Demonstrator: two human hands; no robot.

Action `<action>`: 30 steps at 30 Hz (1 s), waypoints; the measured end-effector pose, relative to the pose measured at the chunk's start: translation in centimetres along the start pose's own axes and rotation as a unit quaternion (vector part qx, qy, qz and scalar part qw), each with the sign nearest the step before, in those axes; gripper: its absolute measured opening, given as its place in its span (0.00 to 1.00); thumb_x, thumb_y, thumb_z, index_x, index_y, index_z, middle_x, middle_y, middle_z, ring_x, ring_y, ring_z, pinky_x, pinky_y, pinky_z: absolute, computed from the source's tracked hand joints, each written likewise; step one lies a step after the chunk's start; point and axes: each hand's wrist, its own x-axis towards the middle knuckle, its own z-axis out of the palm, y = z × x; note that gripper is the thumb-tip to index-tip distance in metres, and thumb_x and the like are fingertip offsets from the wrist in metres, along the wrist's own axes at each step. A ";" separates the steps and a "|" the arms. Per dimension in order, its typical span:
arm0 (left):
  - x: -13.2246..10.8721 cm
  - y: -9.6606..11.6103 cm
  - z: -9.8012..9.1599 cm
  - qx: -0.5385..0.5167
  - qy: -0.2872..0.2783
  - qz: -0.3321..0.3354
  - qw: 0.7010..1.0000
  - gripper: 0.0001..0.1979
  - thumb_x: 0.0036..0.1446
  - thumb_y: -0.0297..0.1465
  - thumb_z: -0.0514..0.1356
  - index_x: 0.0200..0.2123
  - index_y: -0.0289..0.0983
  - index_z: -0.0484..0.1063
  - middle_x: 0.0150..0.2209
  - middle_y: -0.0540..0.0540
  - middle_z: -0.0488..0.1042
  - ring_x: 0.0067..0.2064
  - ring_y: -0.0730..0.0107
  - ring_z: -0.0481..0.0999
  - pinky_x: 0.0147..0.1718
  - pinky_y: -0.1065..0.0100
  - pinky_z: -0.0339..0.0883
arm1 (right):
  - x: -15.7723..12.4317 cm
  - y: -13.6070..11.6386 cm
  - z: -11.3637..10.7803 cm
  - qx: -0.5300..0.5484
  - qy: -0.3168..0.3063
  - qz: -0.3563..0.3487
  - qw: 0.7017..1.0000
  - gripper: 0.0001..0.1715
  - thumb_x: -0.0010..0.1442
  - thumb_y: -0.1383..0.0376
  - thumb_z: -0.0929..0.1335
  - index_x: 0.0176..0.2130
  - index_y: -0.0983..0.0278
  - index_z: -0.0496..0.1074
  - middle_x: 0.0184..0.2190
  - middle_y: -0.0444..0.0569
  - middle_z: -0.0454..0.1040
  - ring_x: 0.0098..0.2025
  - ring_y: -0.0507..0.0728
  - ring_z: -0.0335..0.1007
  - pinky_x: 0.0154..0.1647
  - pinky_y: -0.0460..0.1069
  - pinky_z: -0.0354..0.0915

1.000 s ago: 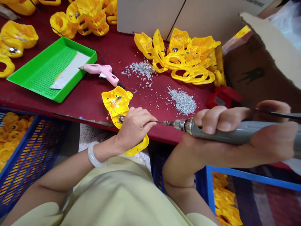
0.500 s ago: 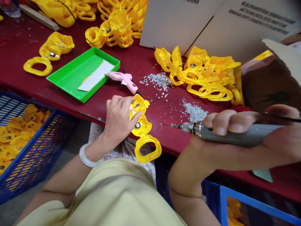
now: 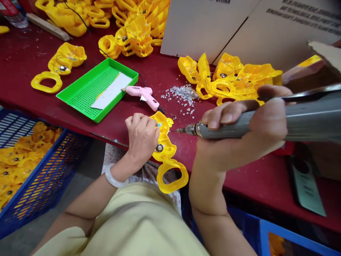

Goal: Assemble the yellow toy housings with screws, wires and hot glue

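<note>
Already the yellow moulded plastic part (image 3: 166, 151) held by the left hand (image 3: 141, 140) carries a round metal stud (image 3: 159, 148) just beside the thumb side of that hand; a tiny glinting fitting (image 3: 159, 124) sits near its upper end, too small to make out. The left hand is closed, its fingers pinching the part, whose loop end hangs out past the edge of the red workbench (image 3: 239, 170) toward the lap. The right hand (image 3: 239, 131) is closed around a grey rotary tool (image 3: 226, 129); the fine bit (image 3: 181, 130) stops just short of the part, not touching. Much looks left: a heap of more yellow parts (image 3: 229, 76) lies ahead of the right hand; a blue plastic crate (image 3: 45, 185) of others sits below and left of the left hand; ahead of the left hand lie a pink glue gun (image 3: 142, 94), a green tray (image 3: 87, 89) and scattered silver bits (image 3: 182, 94).
</note>
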 end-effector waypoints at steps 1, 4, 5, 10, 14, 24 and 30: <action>-0.1 0.1 0.0 0.000 0.001 -0.006 1.000 0.03 0.58 0.29 0.60 0.31 0.36 0.71 0.35 0.42 0.75 0.45 0.54 0.68 0.43 0.53 0.58 | -0.1 0.2 0.3 0.002 0.001 -0.011 1.000 0.03 0.56 0.63 0.63 0.34 0.59 0.65 0.16 0.34 0.55 0.14 0.45 0.50 0.15 0.44 0.54; -0.2 0.6 0.0 0.010 -0.006 -0.012 1.000 0.01 0.56 0.27 0.61 0.33 0.36 0.72 0.40 0.40 0.74 0.47 0.51 0.66 0.42 0.52 0.59 | -0.5 1.2 1.0 0.002 -0.005 -0.028 1.000 0.04 0.55 0.64 0.64 0.35 0.58 0.65 0.16 0.34 0.55 0.14 0.46 0.49 0.14 0.45 0.54; -0.2 0.7 0.0 0.014 -0.013 -0.011 1.000 0.02 0.55 0.26 0.60 0.34 0.36 0.72 0.41 0.40 0.74 0.47 0.51 0.66 0.42 0.52 0.59 | -0.6 1.6 1.1 0.001 -0.008 -0.030 1.000 0.04 0.55 0.64 0.64 0.35 0.58 0.65 0.16 0.34 0.55 0.14 0.47 0.50 0.14 0.45 0.54; -0.2 1.0 0.0 0.028 -0.031 -0.002 0.999 0.06 0.57 0.23 0.57 0.31 0.37 0.73 0.42 0.39 0.74 0.48 0.50 0.65 0.40 0.52 0.60 | -1.3 3.6 0.9 -0.012 -0.050 -0.034 0.998 0.05 0.57 0.63 0.66 0.35 0.55 0.64 0.17 0.34 0.56 0.15 0.48 0.54 0.16 0.46 0.57; -0.1 1.0 0.1 0.035 -0.018 0.001 0.999 0.08 0.57 0.23 0.56 0.31 0.38 0.73 0.41 0.38 0.74 0.47 0.51 0.65 0.39 0.52 0.60 | -1.5 4.4 0.8 -0.008 -0.059 -0.015 0.998 0.08 0.56 0.63 0.67 0.38 0.54 0.64 0.17 0.33 0.56 0.14 0.48 0.53 0.15 0.47 0.57; 0.1 1.0 0.1 0.049 -0.049 -0.004 0.998 0.07 0.59 0.24 0.55 0.35 0.36 0.73 0.40 0.38 0.72 0.48 0.50 0.65 0.40 0.52 0.59 | -1.7 5.6 1.3 -0.048 -0.052 -0.010 0.997 0.09 0.56 0.59 0.66 0.37 0.55 0.62 0.17 0.34 0.58 0.14 0.49 0.55 0.16 0.48 0.59; 0.1 1.0 0.4 0.066 -0.031 -0.003 0.997 0.09 0.60 0.25 0.53 0.34 0.36 0.73 0.39 0.38 0.72 0.47 0.51 0.64 0.39 0.54 0.57 | -1.8 6.4 0.7 -0.087 -0.078 -0.019 0.993 0.10 0.59 0.56 0.64 0.41 0.53 0.61 0.20 0.36 0.60 0.16 0.51 0.58 0.19 0.50 0.62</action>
